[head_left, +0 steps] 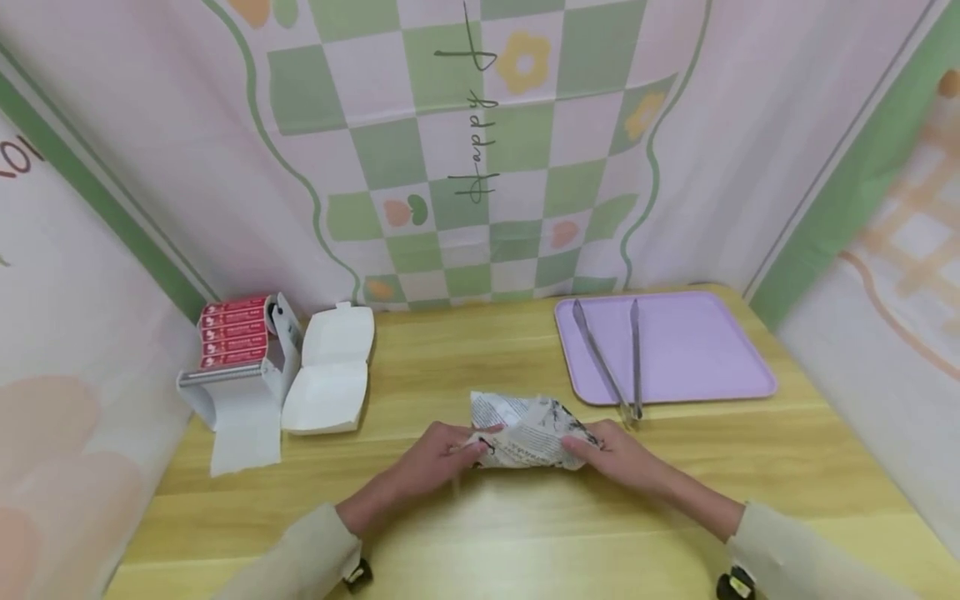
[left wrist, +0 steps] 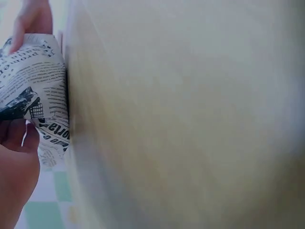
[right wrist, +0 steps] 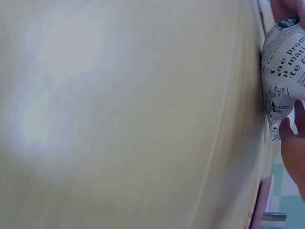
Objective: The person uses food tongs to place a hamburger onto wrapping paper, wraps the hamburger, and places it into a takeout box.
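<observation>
A bundle of newspaper-print wrapping paper (head_left: 528,433) lies across the middle of the wooden table, folded and crumpled at both ends. Whatever it wraps is hidden. My left hand (head_left: 442,454) pinches its left end between thumb and fingers. At the opposite end my right hand (head_left: 618,454) grips the paper, thumb on top. In the left wrist view, a loose corner of the paper (left wrist: 52,129) sticks out beside the left thumb. The right wrist view has the printed paper (right wrist: 283,67) at its right edge, right fingers (right wrist: 287,129) at the gathered end.
A lilac tray (head_left: 705,350) sits at the back right, with metal tongs (head_left: 600,358) lying over its front edge. Back left stand an opened white takeaway box (head_left: 330,375) and a dispenser (head_left: 240,383) with red boxes and a white strip hanging down. Printed curtains surround the table.
</observation>
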`<state>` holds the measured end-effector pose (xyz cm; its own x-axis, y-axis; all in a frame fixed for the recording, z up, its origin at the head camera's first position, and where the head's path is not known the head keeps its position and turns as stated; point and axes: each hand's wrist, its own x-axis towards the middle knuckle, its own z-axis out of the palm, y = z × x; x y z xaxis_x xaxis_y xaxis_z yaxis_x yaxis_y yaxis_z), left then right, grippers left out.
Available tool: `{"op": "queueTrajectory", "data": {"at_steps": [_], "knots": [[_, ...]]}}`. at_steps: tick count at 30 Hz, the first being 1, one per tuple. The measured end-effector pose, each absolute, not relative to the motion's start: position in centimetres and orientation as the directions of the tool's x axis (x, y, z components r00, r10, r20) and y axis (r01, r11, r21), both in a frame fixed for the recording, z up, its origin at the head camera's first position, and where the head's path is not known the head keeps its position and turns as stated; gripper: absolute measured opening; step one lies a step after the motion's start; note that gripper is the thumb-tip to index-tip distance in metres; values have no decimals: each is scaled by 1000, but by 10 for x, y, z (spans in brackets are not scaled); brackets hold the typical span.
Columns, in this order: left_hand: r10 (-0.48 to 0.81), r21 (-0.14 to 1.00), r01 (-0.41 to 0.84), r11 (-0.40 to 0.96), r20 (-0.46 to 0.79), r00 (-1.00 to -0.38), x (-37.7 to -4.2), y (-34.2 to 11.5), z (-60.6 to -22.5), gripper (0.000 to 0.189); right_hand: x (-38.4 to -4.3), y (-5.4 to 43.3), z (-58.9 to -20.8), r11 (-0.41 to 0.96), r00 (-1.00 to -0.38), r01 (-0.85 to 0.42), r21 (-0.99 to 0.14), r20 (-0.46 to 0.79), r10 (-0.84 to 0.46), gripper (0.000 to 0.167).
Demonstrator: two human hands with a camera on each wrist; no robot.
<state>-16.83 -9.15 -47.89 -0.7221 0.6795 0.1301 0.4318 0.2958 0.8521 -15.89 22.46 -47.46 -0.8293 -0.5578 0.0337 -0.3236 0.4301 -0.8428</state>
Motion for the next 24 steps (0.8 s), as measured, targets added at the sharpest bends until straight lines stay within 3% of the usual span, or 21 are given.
{"op": "queueTrajectory", "data": {"at_steps": [7,12,17,24], "knots": [[490,964,180,197,62,-869,-169,-86,-487,26,-161,213,-471,449,-951,-66,-891,-80,-299,37],[322,983,30,181,-30,-946,-168,-81,-489,30,-163,202,-469,466,-969,131,-875,-213,-127,43],[228,986,-82,144,-114,-967,-167,-77,-489,35,-166,195,-470,375,-961,225,-899,-269,-67,39],[103,976,-196,90,-205,-973,-166,-69,-483,24,-166,189,-469,342,-958,262,-902,-286,-20,40]]}}
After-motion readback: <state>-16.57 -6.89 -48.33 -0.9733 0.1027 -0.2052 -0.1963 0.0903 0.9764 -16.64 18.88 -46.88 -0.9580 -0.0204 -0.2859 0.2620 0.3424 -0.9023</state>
